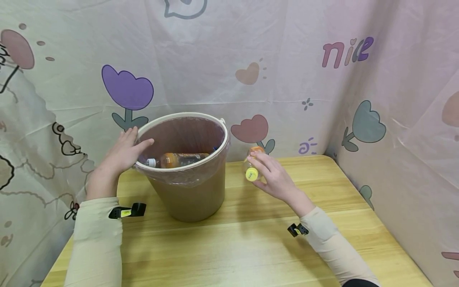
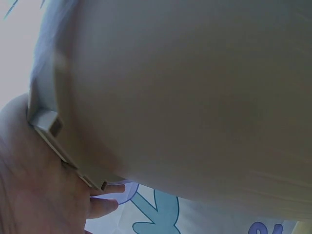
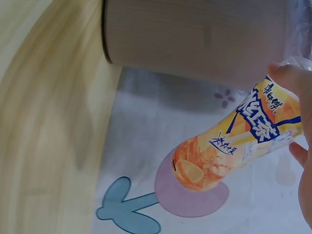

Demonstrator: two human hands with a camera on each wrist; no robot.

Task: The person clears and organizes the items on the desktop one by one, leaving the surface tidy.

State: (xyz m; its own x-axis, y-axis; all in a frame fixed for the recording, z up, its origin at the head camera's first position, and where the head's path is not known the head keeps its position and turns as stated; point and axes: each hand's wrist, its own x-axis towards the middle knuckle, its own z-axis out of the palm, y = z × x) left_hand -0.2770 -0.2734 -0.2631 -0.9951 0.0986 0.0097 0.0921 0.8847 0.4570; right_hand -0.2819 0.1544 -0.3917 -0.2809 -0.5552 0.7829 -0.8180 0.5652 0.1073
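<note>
My left hand [image 1: 123, 153] grips the rim of a brown plastic trash can [image 1: 190, 195], its thumb over the inner side. In the left wrist view the can's wall [image 2: 195, 107] fills most of the picture, with part of the hand [image 2: 44, 180] at the lower left. To the right of the can, my right hand [image 1: 274, 173] holds an iced tea bottle [image 3: 239, 134] with an orange label. Its yellow cap [image 1: 252, 174] points toward the head camera. Inside the can lies another bottle [image 1: 179, 160] with a white cap; a small blue part shows beside it.
A clear bag [image 1: 186, 179] lines the can and folds over its rim. The can stands on a wood-grain table [image 1: 229, 255]. A printed cloth [image 1: 287, 24] hangs behind and along both sides.
</note>
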